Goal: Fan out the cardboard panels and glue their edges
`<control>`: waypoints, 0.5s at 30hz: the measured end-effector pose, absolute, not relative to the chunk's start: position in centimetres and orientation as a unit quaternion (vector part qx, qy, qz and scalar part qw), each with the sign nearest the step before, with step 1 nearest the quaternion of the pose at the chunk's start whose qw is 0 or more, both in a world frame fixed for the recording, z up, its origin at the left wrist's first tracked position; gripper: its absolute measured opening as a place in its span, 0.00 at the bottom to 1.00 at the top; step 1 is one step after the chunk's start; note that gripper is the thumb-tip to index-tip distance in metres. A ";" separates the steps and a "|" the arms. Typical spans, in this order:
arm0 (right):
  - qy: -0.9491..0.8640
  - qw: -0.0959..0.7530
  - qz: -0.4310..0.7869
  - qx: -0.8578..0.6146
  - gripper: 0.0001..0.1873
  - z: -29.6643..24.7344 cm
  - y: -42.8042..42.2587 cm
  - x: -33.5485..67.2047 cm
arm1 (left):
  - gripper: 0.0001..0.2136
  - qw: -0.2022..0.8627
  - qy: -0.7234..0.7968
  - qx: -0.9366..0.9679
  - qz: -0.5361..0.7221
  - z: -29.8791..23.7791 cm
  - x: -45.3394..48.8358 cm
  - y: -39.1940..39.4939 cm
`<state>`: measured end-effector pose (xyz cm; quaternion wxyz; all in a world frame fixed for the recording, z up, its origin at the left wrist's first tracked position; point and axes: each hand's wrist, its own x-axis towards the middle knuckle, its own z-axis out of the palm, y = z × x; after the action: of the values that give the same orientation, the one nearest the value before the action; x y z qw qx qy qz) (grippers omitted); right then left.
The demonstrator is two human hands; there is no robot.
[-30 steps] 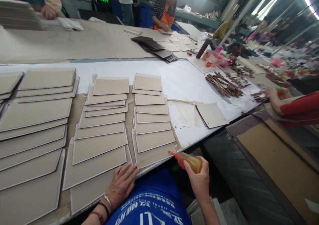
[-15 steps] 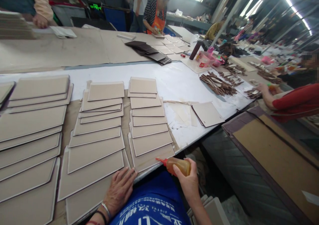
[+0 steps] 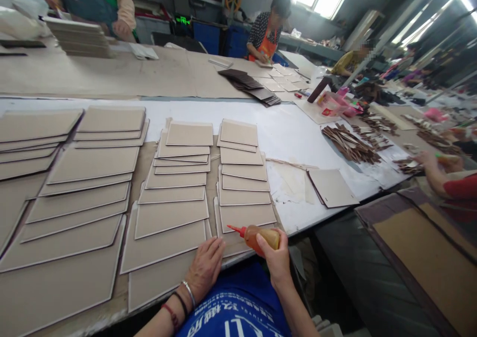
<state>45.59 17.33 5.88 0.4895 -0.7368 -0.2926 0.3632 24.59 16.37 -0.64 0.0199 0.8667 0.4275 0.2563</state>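
Observation:
My right hand (image 3: 276, 257) is wrapped round a squeeze bottle (image 3: 261, 239) of amber liquid with a red nozzle. The bottle lies tilted nearly flat, its tip pointing left just over the front panels of the right-hand column of beige panels (image 3: 246, 215). My left hand (image 3: 206, 265) rests flat, fingers stretched out, on the near edge between that column and the middle column of beige panels (image 3: 169, 220). The panels overlap in rows, each with a pale rim and dark edge.
More panel columns (image 3: 74, 212) spread to the left. A small stack of panels (image 3: 333, 188) lies right, near the table edge. Brown strips (image 3: 350, 143), a pink basket (image 3: 331, 103) and dark sheets (image 3: 249, 86) are farther back. A large board (image 3: 421, 242) stands right. Co-workers sit around.
The view has swung left, so the scene sits farther right. The bottle has moved from the frontmost panel's edge to a little farther up the column. My left hand stays flat.

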 end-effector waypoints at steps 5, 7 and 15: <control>-0.342 0.449 0.328 -0.757 0.29 5.5 18.3 45.2 | 0.18 0.024 0.451 0.860 0.237 -1.3 26.0 18.6; -0.365 0.439 0.301 -0.764 0.28 5.5 18.5 45.3 | 0.18 0.040 0.455 0.862 0.220 -1.7 26.2 19.2; -0.373 0.426 0.232 -0.791 0.28 5.1 18.2 47.2 | 0.19 0.042 0.466 0.861 0.201 -2.8 26.3 19.3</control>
<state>47.18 18.24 5.06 0.4255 -0.7910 -0.3731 0.2325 26.26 19.25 -2.79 0.0419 0.8609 0.4657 0.2006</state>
